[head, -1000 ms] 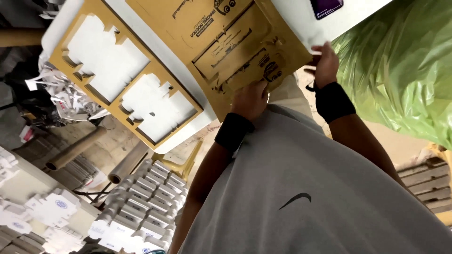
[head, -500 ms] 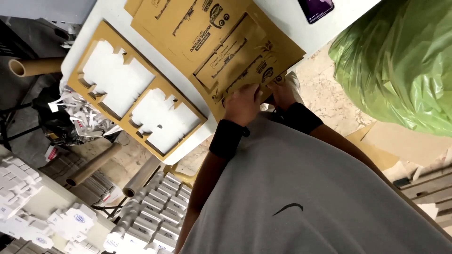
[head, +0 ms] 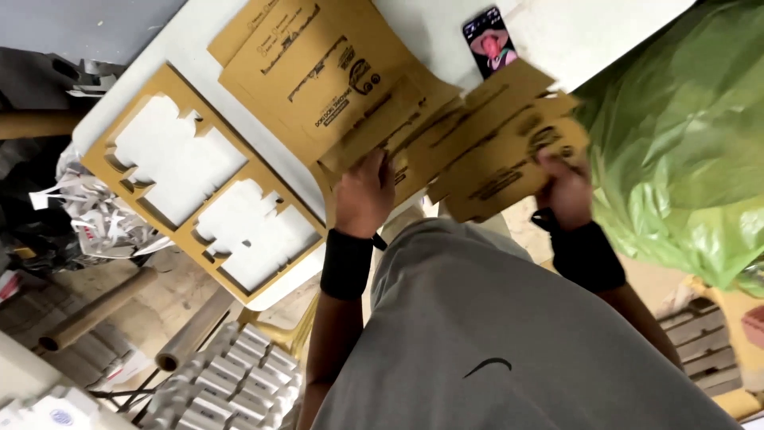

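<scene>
A stack of brown printed cardboard sheets [head: 318, 72] lies on a white table [head: 573, 32]. My left hand [head: 364, 195], a black wristband below it, presses down on the stack's near edge. My right hand [head: 563, 189], also with a black wristband, grips a separate brown die-cut cardboard blank [head: 501, 151]. It holds that blank to the right of the stack, partly over the table edge. My grey shirt [head: 493, 334] fills the lower part of the view.
A brown cardboard frame with two punched-out openings [head: 103, 163] lies on the table's left end. A phone [head: 489, 40] rests at the far side. A green plastic bag [head: 684, 143] bulges at right. Cardboard tubes [head: 95, 310], white folded boxes [head: 231, 382] and paper scraps [head: 95, 215] sit on the floor.
My right hand has moved right, away from my left hand, pulling a die-cut blank off the stack. The view has shifted, so the phone now shows fully.
</scene>
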